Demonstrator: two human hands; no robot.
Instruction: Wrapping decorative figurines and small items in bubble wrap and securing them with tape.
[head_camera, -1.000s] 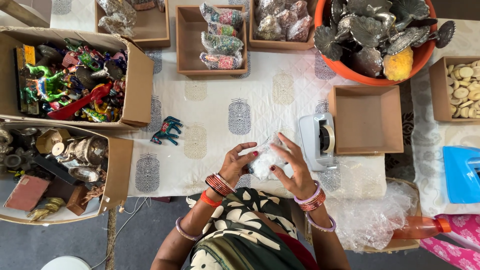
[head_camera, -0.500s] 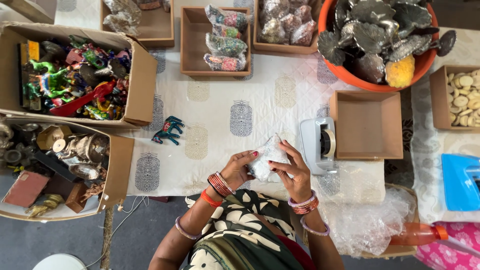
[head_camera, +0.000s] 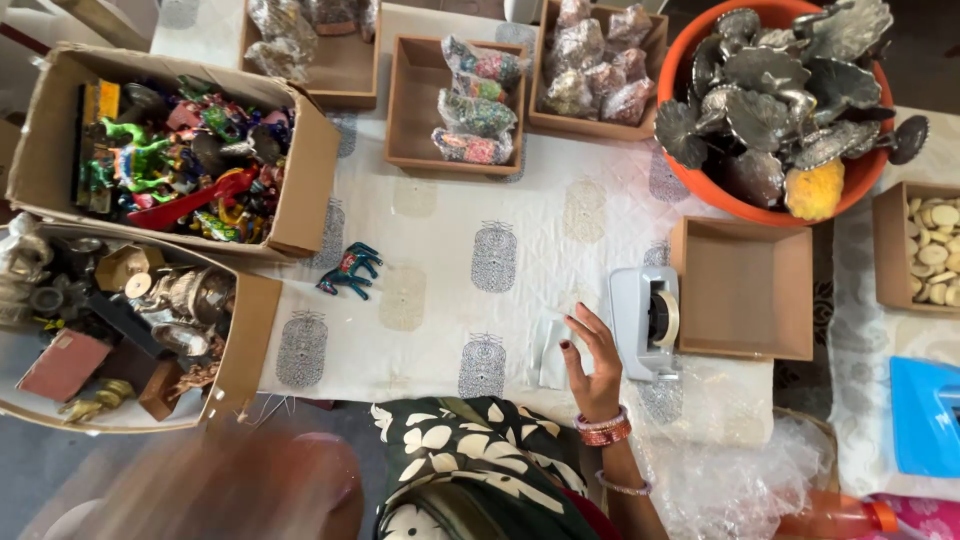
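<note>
Left hand (head_camera: 250, 480) dropped away blurred, right hand (head_camera: 592, 362) pressing crinkly clear packet (head_camera: 548, 345)

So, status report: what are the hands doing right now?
Right hand open on small clear plastic packet. Left hand a blur, low left. Grey tape dispenser beside.

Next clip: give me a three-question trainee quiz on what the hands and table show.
1. True or false: the right hand rests on a clear wrapped packet lying on the cloth.
2. What stands just right of that hand?
A. orange bowl
B. tape dispenser
C. blue toy horse
3. Fill in: the small box beside the dispenser is ____.

Key:
1. True.
2. B, the tape dispenser. The toy horse lies far to the left, and the orange bowl sits further back.
3. Empty.

The left hand is only a blur at the lower left, so its grip cannot be judged.
</note>
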